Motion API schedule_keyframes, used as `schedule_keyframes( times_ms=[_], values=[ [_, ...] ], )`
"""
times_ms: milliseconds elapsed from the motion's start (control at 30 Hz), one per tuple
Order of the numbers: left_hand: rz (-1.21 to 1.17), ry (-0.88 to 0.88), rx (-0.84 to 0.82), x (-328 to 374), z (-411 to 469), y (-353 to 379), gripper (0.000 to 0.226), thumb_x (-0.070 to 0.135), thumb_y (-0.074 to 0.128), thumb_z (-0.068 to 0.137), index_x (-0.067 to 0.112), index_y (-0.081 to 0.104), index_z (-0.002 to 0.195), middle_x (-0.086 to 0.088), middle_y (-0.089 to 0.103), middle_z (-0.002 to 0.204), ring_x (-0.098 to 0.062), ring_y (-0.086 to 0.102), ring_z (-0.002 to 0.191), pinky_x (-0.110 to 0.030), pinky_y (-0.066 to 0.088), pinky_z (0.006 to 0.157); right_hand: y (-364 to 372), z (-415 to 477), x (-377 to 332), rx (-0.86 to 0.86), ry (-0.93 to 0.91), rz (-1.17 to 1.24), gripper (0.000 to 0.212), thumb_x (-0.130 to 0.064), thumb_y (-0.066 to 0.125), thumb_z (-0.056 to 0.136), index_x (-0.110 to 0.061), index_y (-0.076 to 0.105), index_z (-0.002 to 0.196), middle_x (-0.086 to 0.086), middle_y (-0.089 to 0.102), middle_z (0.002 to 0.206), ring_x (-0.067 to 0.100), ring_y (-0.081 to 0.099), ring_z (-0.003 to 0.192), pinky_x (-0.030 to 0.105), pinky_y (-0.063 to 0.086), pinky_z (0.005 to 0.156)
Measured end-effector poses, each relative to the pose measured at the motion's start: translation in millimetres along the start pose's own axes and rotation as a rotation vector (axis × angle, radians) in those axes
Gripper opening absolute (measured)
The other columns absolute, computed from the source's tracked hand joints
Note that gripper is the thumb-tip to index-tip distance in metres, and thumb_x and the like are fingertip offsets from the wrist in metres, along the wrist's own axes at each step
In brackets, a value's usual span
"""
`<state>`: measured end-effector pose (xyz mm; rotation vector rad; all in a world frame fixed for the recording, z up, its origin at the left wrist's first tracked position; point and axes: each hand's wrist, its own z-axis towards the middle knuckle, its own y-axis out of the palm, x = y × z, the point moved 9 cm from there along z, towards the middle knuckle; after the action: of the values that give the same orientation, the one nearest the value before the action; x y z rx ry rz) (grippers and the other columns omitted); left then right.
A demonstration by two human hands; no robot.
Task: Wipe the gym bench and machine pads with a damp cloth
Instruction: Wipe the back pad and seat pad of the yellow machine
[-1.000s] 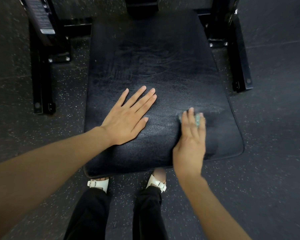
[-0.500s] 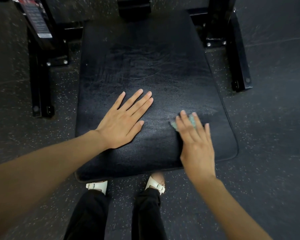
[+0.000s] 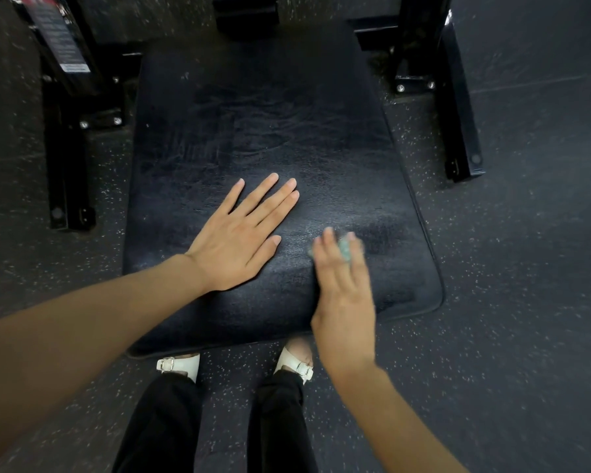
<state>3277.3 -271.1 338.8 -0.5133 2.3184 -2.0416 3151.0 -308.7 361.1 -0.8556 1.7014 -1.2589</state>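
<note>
A black padded bench seat [image 3: 260,124] fills the middle of the head view, its near edge just in front of my feet. My left hand [image 3: 243,233] lies flat on the pad, fingers straight and spread. My right hand [image 3: 343,285] presses a small pale green cloth [image 3: 344,249] onto the pad near its right front part; straight fingers cover most of the cloth, and only a bit shows between them. The right hand is blurred. A dull wet streak runs across the pad beside the cloth.
Black steel frame legs stand on both sides: one at the left [image 3: 65,158] with a label, one at the right [image 3: 458,107]. Dark speckled rubber floor [image 3: 526,302] surrounds the bench. My feet in white sandals [image 3: 297,365] stand under the pad's near edge.
My right hand has slid the cloth leftward across the pad, closer to my left hand. The left hand stays flat in the same spot on the pad.
</note>
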Motion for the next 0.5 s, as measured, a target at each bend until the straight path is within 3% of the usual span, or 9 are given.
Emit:
schedule_keyframes(
  times_ms=[67,167,367,500],
  values=[
    [-0.007,0.001,0.003,3,2,0,0.061,0.035,0.020,0.103,0.011,0.014,0.158,-0.003,0.009,0.166,-0.023,0.004,0.154,-0.053,0.012,0.122,8,-9,-18,-0.037,-0.051,-0.043,0.084,-0.012,0.043,0.082,-0.002,0.001,0.153,0.015,0.005,0.164,0.039,0.002,0.150,0.050,0.006,0.123],
    [-0.006,0.005,0.004,8,6,0,0.061,0.035,0.020,0.103,0.010,0.014,0.158,-0.003,0.009,0.166,-0.023,0.004,0.154,-0.052,0.012,0.122,7,-10,-4,0.023,-0.042,0.026,0.089,0.004,0.063,0.070,-0.008,0.030,0.152,0.006,0.032,0.159,0.033,0.026,0.147,0.047,0.026,0.120],
    [-0.010,-0.002,-0.009,20,13,2,0.061,0.036,0.019,0.103,0.011,0.013,0.158,-0.003,0.007,0.167,-0.023,0.002,0.154,-0.052,0.009,0.123,-15,1,56,0.066,0.054,0.010,0.089,0.015,0.044,0.065,-0.013,0.035,0.149,0.003,0.036,0.156,0.030,0.028,0.146,0.052,0.018,0.118],
    [-0.004,-0.001,-0.014,25,16,3,0.061,0.037,0.018,0.103,0.011,0.011,0.158,-0.002,0.006,0.167,-0.023,0.001,0.154,-0.052,0.007,0.123,-27,13,111,0.098,0.178,0.048,0.076,0.015,0.041,0.074,-0.006,0.040,0.147,0.008,0.039,0.155,0.036,0.031,0.144,0.056,0.025,0.117]
  ],
)
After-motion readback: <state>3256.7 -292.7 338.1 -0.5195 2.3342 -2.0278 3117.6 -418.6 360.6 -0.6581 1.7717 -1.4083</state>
